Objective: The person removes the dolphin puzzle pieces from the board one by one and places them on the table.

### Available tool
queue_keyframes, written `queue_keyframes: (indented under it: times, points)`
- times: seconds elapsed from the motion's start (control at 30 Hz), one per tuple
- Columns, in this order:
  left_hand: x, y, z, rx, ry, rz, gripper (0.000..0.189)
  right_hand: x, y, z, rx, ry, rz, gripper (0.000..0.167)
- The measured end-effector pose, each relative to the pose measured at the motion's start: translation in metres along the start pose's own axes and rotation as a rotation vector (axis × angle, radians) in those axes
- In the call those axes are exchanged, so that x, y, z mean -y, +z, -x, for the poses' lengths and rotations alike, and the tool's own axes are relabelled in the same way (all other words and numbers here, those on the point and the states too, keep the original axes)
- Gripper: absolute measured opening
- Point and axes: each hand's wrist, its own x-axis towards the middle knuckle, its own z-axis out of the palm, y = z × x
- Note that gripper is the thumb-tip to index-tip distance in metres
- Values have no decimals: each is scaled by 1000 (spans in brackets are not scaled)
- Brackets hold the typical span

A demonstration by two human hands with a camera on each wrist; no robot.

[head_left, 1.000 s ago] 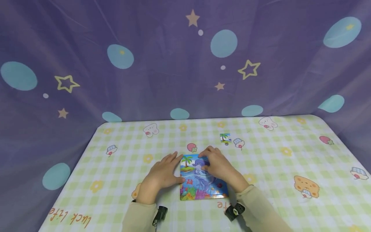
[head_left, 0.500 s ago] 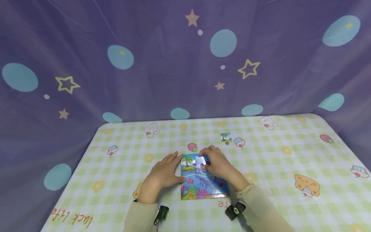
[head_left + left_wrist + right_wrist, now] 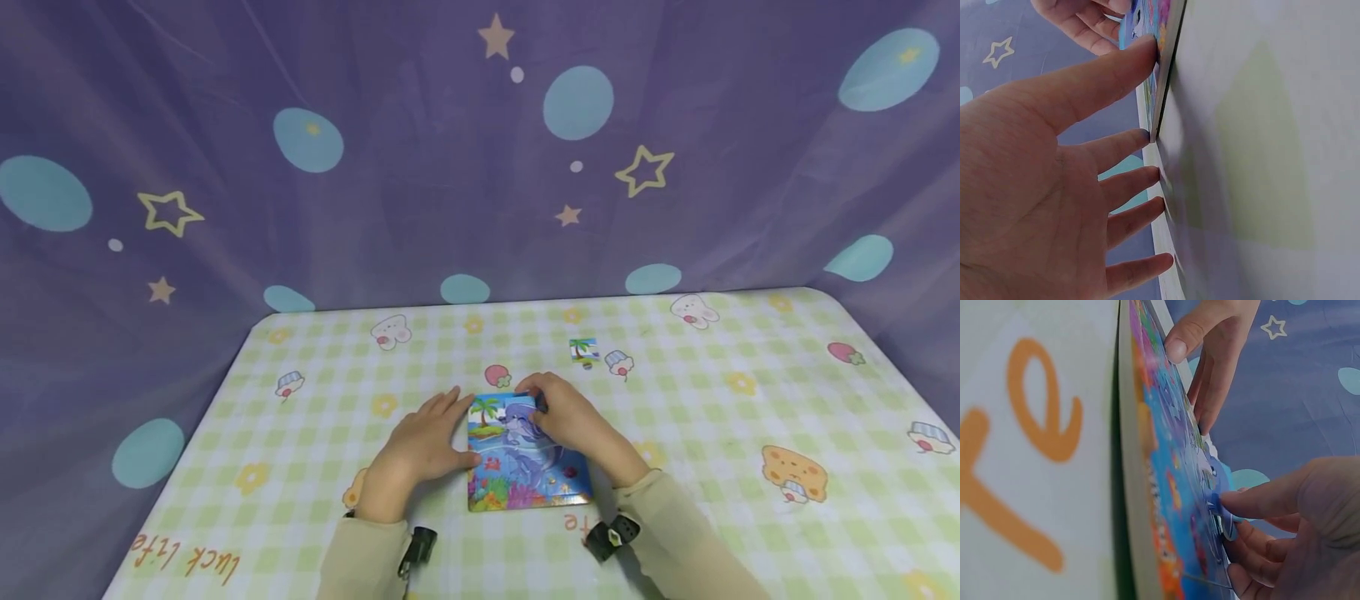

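Note:
A jigsaw puzzle (image 3: 525, 479) with dolphins, coral and a palm tree lies in a flat board on the table, in the middle of the head view. My left hand (image 3: 423, 446) rests along its left side, fingers spread and straight, with the thumb (image 3: 1138, 57) on the board's edge. At the upper right of the puzzle, my right hand (image 3: 567, 423) pinches a blue puzzle piece (image 3: 1227, 515) between thumb and fingers. The right wrist view shows this piece tilted up from the picture surface; the fingers hide part of it.
A loose palm-tree piece (image 3: 582, 350) lies on the checked tablecloth (image 3: 315, 458) beyond the right hand. A purple curtain (image 3: 420, 183) with stars and blue ovals hangs behind the table's far edge (image 3: 525, 301).
The right hand has shifted slightly right, its thumb moving with it, and the dolphin-head area under it looks tilted differently. The left hand stays in place. The loose palm-tree piece has not moved.

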Motion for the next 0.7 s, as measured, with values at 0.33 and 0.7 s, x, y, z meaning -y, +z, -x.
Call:
queue_keyframes:
  times: [0.33, 0.7]
  points:
    - [0, 1, -1, -3, -2, 4, 85, 0, -6, -1, 6, 7, -11, 21]
    - [1, 1, -1, -2, 3, 4, 85, -7, -21, -2, -11, -26, -81, 19]
